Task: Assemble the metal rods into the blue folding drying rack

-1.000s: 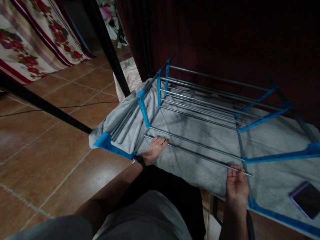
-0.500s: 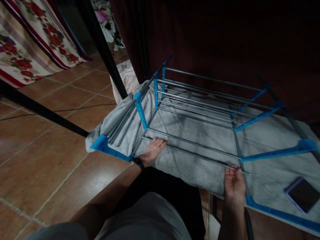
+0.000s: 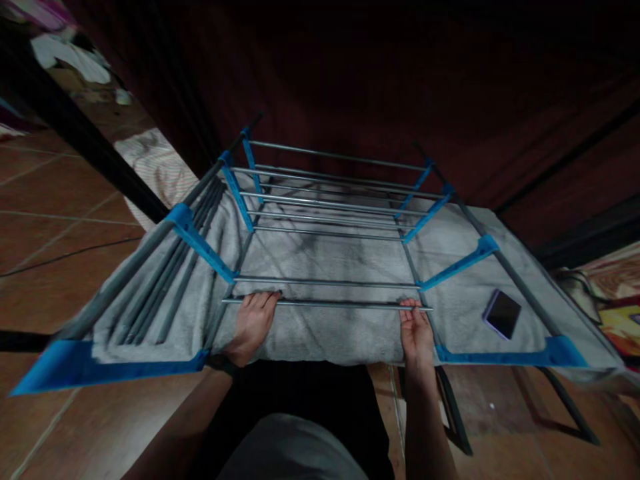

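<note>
One thin, straight grey metal rod [image 3: 340,305] in two bare hands, at six o'clock from the view's middle. Grip it toward half past seven with the left hand [image 3: 256,320], back upward, fingers curled over it; hold it toward four with the right hand [image 3: 417,333], palm upward, fingers closed on it. Cannot tell whether touching the dark grey side tubes [image 3: 217,321] at either end. Just beyond, parallel and apart, see a grey metal crossbar [image 3: 327,283] of an open rack [image 3: 325,201] of grey tubes and blue plastic brackets [image 3: 207,250], over a plush grey towel [image 3: 335,337]. Toward half past eight, past one side tube, find a bunch of dark grey metal tubes [image 3: 167,287]; toward half past three, past the other, a flat black phone with a violet rim [image 3: 503,313], between two of the blue brackets. Meet a hanging dark maroon curtain [image 3: 320,87] at twelve, a black metal post [image 3: 103,148] and pale striped cloth [image 3: 155,167] at ten, a thin black cable [image 3: 75,254] at nine.
</note>
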The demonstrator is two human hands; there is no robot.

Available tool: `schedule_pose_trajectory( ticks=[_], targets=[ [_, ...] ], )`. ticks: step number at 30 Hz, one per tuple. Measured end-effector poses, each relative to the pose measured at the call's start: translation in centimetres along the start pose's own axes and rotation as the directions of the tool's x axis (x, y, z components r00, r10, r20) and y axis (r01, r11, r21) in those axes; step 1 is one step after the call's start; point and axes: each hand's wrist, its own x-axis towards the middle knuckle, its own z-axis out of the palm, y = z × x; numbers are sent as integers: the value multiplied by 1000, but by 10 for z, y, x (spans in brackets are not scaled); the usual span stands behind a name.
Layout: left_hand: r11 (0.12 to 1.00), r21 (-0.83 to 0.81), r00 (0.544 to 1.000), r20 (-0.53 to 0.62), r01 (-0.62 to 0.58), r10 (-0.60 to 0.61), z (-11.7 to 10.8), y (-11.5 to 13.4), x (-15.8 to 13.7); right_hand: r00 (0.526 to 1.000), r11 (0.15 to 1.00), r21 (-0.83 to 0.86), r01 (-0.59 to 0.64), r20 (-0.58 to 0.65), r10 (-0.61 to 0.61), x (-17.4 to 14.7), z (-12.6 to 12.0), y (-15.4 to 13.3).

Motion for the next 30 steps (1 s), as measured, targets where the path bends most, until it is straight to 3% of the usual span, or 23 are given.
schedule_pose_trajectory(
  ticks=[10, 17, 30],
  targets=[
    [999, 3, 997, -64, -35, 35, -1, -7, 3, 997, 994, 98, -51, -51, 57, -5, 16, -5],
    [995, -41, 988, -135, -86, 80, 6, -13, 4, 998, 992, 123, -22, -54, 29, -4, 19, -2],
    [986, -77, 986, -90, -149, 142, 9, -22, 5, 992, 986, 156, -60, -97, 76, -7, 26, -9]
  ],
)
